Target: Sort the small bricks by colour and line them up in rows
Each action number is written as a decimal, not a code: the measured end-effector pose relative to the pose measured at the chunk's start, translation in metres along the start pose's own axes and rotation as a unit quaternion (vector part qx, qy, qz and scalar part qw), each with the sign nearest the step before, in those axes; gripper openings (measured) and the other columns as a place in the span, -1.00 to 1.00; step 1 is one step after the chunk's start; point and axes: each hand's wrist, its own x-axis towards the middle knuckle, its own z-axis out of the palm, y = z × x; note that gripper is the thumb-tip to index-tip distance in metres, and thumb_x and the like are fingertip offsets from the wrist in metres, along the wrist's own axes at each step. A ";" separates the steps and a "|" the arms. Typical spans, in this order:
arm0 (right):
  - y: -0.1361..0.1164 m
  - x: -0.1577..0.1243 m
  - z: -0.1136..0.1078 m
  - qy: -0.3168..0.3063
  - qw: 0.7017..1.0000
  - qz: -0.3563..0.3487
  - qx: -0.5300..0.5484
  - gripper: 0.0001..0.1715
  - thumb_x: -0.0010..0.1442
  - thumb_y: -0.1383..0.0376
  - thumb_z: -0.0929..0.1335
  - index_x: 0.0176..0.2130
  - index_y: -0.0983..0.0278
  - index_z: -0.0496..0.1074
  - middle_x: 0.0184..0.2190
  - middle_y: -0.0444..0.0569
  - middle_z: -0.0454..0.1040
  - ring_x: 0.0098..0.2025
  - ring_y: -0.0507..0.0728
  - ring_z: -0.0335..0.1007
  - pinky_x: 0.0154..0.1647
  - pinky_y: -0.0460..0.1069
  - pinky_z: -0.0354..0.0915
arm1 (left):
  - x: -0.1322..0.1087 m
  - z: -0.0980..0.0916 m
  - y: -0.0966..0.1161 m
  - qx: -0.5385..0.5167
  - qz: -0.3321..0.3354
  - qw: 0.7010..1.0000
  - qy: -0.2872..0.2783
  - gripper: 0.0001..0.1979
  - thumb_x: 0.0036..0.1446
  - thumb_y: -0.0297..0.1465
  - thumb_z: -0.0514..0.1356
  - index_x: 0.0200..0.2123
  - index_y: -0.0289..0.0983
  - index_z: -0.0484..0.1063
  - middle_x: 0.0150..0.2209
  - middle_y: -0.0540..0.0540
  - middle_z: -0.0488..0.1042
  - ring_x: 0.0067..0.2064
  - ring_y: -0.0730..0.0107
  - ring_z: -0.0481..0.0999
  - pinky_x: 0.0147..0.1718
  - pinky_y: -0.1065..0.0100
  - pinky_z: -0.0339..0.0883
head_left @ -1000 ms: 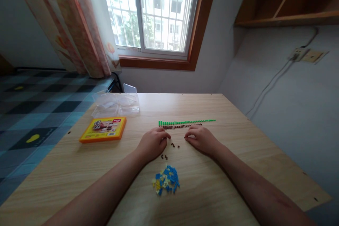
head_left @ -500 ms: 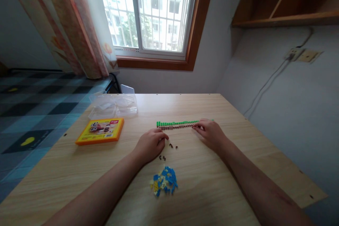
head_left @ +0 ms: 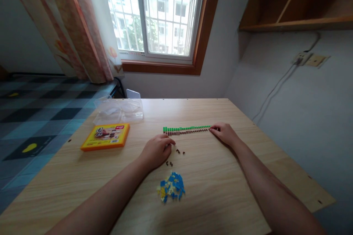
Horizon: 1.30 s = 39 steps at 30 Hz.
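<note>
My right hand (head_left: pixel 225 134) is at the right end of a row of small dark brown toy bricks (head_left: pixel 186 132). Its thumb and fingertips are pressed together there; whatever is between them is too small to make out. Just behind lies a matching row of small green toy bricks (head_left: pixel 182 129), its far right end close to my right fingers. My left hand (head_left: pixel 157 149) rests on the wood near the left end of the rows, fingers loosely bent and apart. Beside it are several loose brown bricks (head_left: pixel 178 151). Nearer to me sits a pile of blue and yellow bricks (head_left: pixel 172 186).
An orange and yellow box (head_left: pixel 106 136) lies left on the wooden table (head_left: pixel 215 187). Behind it stand clear plastic trays (head_left: pixel 118 111). A checked bed (head_left: pixel 52 114) is to the left, a window behind the table, and a wall with a cord (head_left: pixel 271 90) to the right.
My right hand has slid to the right along the brown row, uncovering more of both rows' right ends. The left hand has stayed in place. The view has shifted slightly.
</note>
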 end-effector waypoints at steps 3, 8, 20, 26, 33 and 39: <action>0.000 0.001 0.000 -0.001 1.000 -0.004 -0.013 -0.75 0.25 0.21 0.35 -0.28 0.22 0.65 -0.26 0.01 0.66 -0.20 0.20 0.55 -0.12 0.04 0.38 | 0.000 0.000 0.000 0.001 0.000 1.000 0.002 -0.74 0.17 -0.51 0.13 -0.23 -0.17 0.61 -0.17 -0.09 0.58 -0.12 0.25 0.55 -0.06 0.23 0.40; -0.001 0.001 0.001 0.001 1.000 0.004 -0.021 -0.76 0.24 0.21 0.36 -0.27 0.21 0.65 -0.25 -0.01 0.66 -0.22 0.18 0.55 -0.15 0.03 0.37 | 0.000 0.001 0.000 0.002 0.002 1.000 0.003 -0.74 0.19 -0.49 0.12 -0.22 -0.16 0.61 -0.17 -0.08 0.58 -0.12 0.26 0.54 -0.07 0.23 0.40; 0.000 0.000 0.001 0.000 1.000 0.003 -0.018 -0.74 0.24 0.19 0.36 -0.25 0.20 0.66 -0.26 -0.02 0.66 -0.24 0.17 0.54 -0.17 0.02 0.37 | 0.000 0.001 0.000 0.001 0.008 1.000 0.006 -0.74 0.17 -0.50 0.13 -0.23 -0.17 0.61 -0.18 -0.09 0.58 -0.14 0.27 0.55 -0.07 0.24 0.42; -0.009 -0.001 -0.004 0.011 1.000 -0.002 -0.026 -0.75 0.25 0.20 0.36 -0.25 0.22 0.65 -0.27 0.00 0.65 -0.24 0.19 0.54 -0.16 0.03 0.36 | -0.001 0.004 -0.003 -0.004 0.010 1.000 0.009 -0.72 0.16 -0.51 0.12 -0.21 -0.15 0.61 -0.15 -0.07 0.58 -0.13 0.27 0.55 -0.05 0.23 0.42; -0.073 -0.017 0.001 0.000 0.993 -0.120 0.018 -0.78 0.31 0.27 0.36 -0.24 0.24 0.63 -0.33 0.01 0.61 -0.33 0.11 0.47 -0.27 -0.01 0.30 | -0.002 0.001 0.000 -0.026 0.033 0.999 -0.011 -0.71 0.14 -0.52 0.14 -0.23 -0.14 0.63 -0.18 -0.07 0.57 -0.13 0.28 0.54 -0.07 0.24 0.41; -0.116 -0.031 0.019 -0.098 0.968 -0.223 0.059 -0.81 0.29 0.32 0.38 -0.19 0.18 0.63 -0.30 -0.07 0.60 -0.32 0.05 0.46 -0.27 -0.06 0.28 | -0.002 -0.001 0.002 -0.034 0.071 0.997 -0.025 -0.74 0.21 -0.45 0.17 -0.17 -0.10 0.65 -0.24 -0.06 0.54 -0.17 0.32 0.52 -0.12 0.28 0.39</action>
